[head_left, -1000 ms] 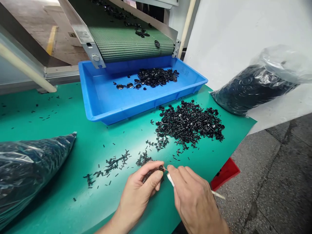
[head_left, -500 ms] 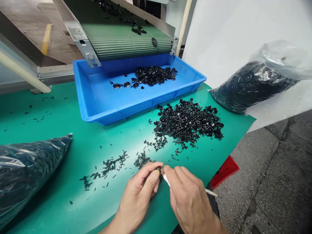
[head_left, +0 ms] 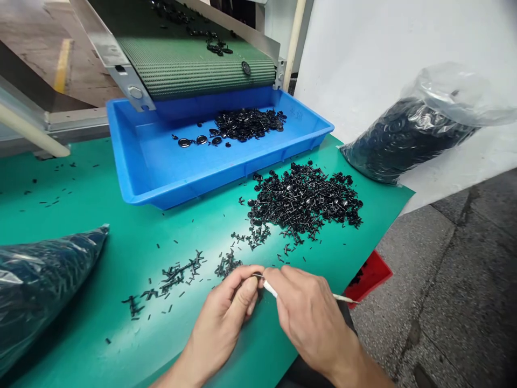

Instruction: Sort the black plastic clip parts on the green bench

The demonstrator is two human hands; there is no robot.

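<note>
Above the green tabletop, my left hand (head_left: 226, 312) pinches a small black plastic part, mostly hidden by thumb and fingertips. My right hand (head_left: 311, 312) is closed around a thin, pale-handled tool (head_left: 270, 289) with a narrow metal tip. That tip meets the part at my left fingertips; whether it is a blade or a pick is not clear. Just beyond my hands lie a few black branched plastic scraps (head_left: 226, 264) and another string of them (head_left: 177, 276) to the left. A large heap of black plastic parts (head_left: 305, 199) sits farther back.
A blue tray (head_left: 189, 186) holding black round parts stands under the green conveyor belt (head_left: 202, 75). Filled plastic bags stand at the right (head_left: 416, 134) and lie at the left (head_left: 48, 285). A red bin (head_left: 374, 277) is below the table's right edge.
The view has shifted slightly, so the scene sits a little farther left. Both hands keep their holds, and the tool's metal tip shows more plainly between them.
</note>
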